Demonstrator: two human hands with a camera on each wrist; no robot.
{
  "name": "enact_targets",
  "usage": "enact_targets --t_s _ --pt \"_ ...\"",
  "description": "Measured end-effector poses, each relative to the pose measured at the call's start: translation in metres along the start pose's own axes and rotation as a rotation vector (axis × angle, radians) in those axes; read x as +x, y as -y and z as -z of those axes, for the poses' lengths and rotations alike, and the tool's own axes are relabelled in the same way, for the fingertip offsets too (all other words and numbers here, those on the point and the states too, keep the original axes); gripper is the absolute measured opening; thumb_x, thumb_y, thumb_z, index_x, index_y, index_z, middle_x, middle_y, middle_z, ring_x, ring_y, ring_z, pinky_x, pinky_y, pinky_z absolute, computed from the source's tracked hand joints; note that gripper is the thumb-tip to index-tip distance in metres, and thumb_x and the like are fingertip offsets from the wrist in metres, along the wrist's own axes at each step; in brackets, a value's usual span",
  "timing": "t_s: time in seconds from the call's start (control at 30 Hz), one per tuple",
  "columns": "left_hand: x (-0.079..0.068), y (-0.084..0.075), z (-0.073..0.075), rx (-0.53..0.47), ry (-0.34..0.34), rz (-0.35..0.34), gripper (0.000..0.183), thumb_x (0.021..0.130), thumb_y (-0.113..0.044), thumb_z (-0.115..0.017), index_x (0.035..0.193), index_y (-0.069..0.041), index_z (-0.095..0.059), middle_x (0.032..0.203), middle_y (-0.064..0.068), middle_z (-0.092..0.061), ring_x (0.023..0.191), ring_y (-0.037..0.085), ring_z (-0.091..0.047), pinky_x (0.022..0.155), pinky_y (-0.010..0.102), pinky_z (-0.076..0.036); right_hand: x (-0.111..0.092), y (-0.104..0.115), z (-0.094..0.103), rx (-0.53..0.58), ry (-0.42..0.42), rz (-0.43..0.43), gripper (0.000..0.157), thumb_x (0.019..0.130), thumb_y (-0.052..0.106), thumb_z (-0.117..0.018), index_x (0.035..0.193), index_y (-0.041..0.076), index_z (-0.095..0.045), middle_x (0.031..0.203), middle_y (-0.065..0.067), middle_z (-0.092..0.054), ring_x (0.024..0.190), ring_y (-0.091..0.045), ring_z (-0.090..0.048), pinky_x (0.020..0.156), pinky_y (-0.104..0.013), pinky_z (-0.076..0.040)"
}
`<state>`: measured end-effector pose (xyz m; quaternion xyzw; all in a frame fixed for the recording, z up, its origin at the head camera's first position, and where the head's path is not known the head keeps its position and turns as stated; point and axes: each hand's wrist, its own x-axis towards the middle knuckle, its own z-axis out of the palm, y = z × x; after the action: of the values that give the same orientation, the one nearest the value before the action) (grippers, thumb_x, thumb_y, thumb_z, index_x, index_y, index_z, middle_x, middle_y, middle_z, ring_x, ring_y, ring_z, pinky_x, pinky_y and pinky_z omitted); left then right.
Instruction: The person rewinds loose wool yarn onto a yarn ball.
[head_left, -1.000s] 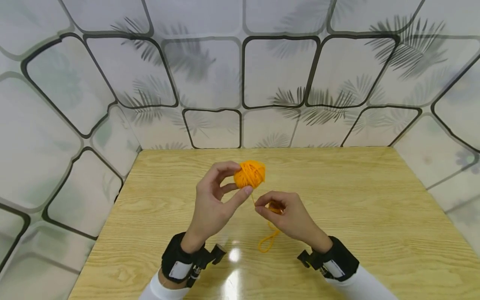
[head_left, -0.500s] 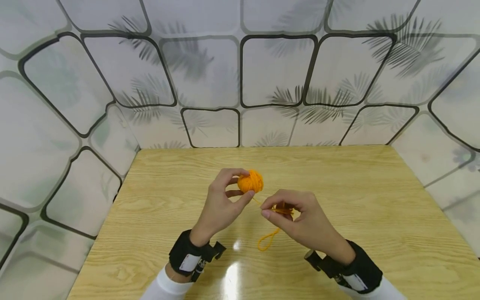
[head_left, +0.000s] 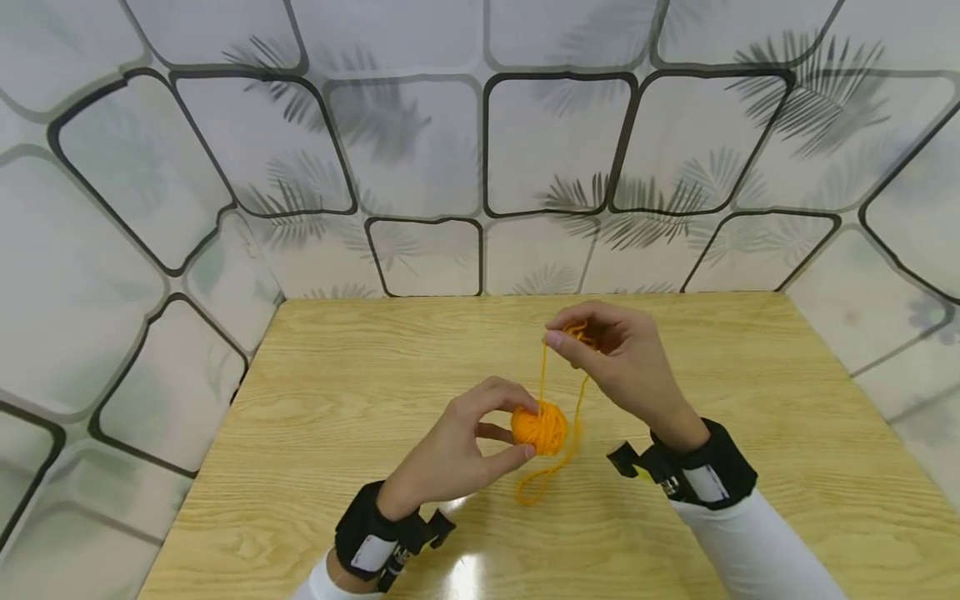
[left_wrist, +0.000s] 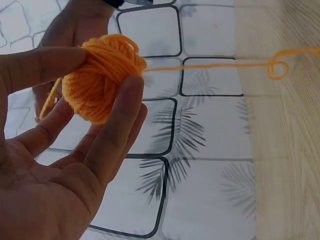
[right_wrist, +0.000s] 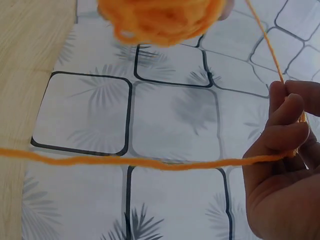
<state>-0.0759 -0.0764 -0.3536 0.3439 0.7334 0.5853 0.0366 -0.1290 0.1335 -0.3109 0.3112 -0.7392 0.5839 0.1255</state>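
My left hand [head_left: 465, 446] holds a small ball of orange yarn [head_left: 547, 432] between thumb and fingertips, over the table. Up and to the right, my right hand [head_left: 630, 354] pinches a yarn strand [head_left: 543, 375] that runs taut from the ball. More loose yarn [head_left: 579, 332] is bunched inside its curled fingers. From that hand a slack tail [head_left: 576, 417] drops behind the ball and ends in a loop on the table. In the left wrist view the wound ball [left_wrist: 102, 85] sits at the fingertips. The right wrist view has the right hand [right_wrist: 285, 165] with yarn across its fingers.
The light wood table [head_left: 360, 358] reaches back to a patterned wall [head_left: 420, 150] with leaf prints and dark outlines. Black straps with small cameras [head_left: 386, 533] sit on both wrists. A light glare [head_left: 463, 575] shows near the front.
My left hand has come down and right with the ball. My right hand has risen away from the table, so the strand between them has lengthened and now stands nearly upright.
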Motion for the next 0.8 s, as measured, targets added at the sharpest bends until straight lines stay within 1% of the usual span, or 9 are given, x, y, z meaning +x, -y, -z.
enact_targets --t_s 0.07,0.13,0.2,0.3,0.4,0.5,0.63,0.7,0.8 --pt "-0.001 -0.01 0.0 -0.047 0.016 -0.019 0.033 0.083 -0.01 -0.066 0.114 -0.015 -0.054 0.116 0.001 -0.051 0.105 0.017 -0.052 0.075 0.033 -0.052 0.003 -0.008 -0.001 0.003 -0.007 -0.022 0.013 0.084 0.01 -0.064 0.097 0.011 -0.066 0.081 -0.004 -0.061 0.058 -0.018 -0.048 0.047 -0.031 -0.042" --pt "-0.002 -0.02 0.001 -0.097 0.016 -0.056 0.033 0.082 -0.006 -0.065 0.113 -0.011 -0.054 0.115 0.006 -0.051 0.106 0.02 -0.052 0.076 0.036 -0.052 0.005 -0.015 -0.003 0.009 -0.008 -0.051 0.013 0.084 0.012 -0.064 0.097 0.011 -0.066 0.081 -0.005 -0.061 0.059 -0.019 -0.049 0.05 -0.031 -0.045" --pt "-0.003 -0.024 0.001 -0.15 0.007 -0.098 0.034 0.082 -0.003 -0.065 0.113 -0.007 -0.053 0.116 0.011 -0.051 0.107 0.022 -0.051 0.076 0.038 -0.052 0.004 -0.022 -0.006 0.024 -0.001 -0.081 0.012 0.084 0.011 -0.064 0.097 0.01 -0.066 0.082 -0.006 -0.062 0.059 -0.021 -0.049 0.052 -0.031 -0.046" --pt "-0.003 -0.026 0.002 -0.213 -0.023 -0.163 0.035 0.08 0.003 -0.064 0.113 -0.003 -0.052 0.116 0.016 -0.049 0.107 0.024 -0.051 0.075 0.04 -0.052 0.001 -0.024 -0.012 0.033 0.02 -0.122 0.012 0.085 0.01 -0.063 0.096 0.007 -0.066 0.082 -0.008 -0.063 0.061 -0.022 -0.05 0.055 -0.031 -0.047" --pt "-0.002 -0.023 0.002 -0.252 -0.069 -0.206 0.038 0.079 0.007 -0.063 0.114 -0.001 -0.051 0.115 0.017 -0.049 0.106 0.025 -0.052 0.074 0.042 -0.052 -0.004 -0.023 -0.019 0.035 0.049 -0.157 0.012 0.085 0.009 -0.063 0.096 0.004 -0.065 0.083 -0.009 -0.063 0.064 -0.022 -0.053 0.058 -0.033 -0.049" --pt "-0.001 -0.015 0.003 -0.268 -0.127 -0.233 0.039 0.078 0.008 -0.063 0.114 -0.002 -0.051 0.115 0.017 -0.049 0.105 0.027 -0.053 0.073 0.043 -0.052 -0.011 -0.024 -0.025 0.043 0.076 -0.186 0.012 0.084 0.009 -0.064 0.095 0.002 -0.065 0.085 -0.009 -0.063 0.068 -0.021 -0.056 0.062 -0.035 -0.051" --pt "0.004 -0.005 0.007 -0.28 -0.233 -0.262 0.04 0.078 0.007 -0.064 0.115 -0.001 -0.051 0.113 0.017 -0.05 0.103 0.032 -0.054 0.071 0.045 -0.052 -0.021 -0.028 -0.032 0.068 0.127 -0.184 0.015 0.082 0.005 -0.065 0.097 0.002 -0.064 0.09 -0.008 -0.064 0.074 -0.019 -0.059 0.067 -0.037 -0.052" --pt "0.008 -0.002 0.009 -0.289 -0.304 -0.261 0.038 0.079 0.006 -0.064 0.115 0.0 -0.051 0.113 0.018 -0.05 0.103 0.033 -0.054 0.074 0.046 -0.051 -0.026 -0.028 -0.035 0.06 0.148 -0.181 0.018 0.083 0.006 -0.065 0.101 0.004 -0.064 0.092 -0.006 -0.065 0.073 -0.018 -0.059 0.065 -0.036 -0.052" --pt "0.014 0.003 0.013 -0.285 -0.416 -0.224 0.036 0.08 0.003 -0.064 0.114 0.002 -0.051 0.112 0.019 -0.05 0.102 0.035 -0.054 0.077 0.048 -0.05 -0.032 -0.028 -0.042 0.002 0.155 -0.19 0.014 0.085 0.011 -0.064 0.099 0.01 -0.066 0.09 0.0 -0.065 0.064 -0.016 -0.055 0.056 -0.031 -0.049"
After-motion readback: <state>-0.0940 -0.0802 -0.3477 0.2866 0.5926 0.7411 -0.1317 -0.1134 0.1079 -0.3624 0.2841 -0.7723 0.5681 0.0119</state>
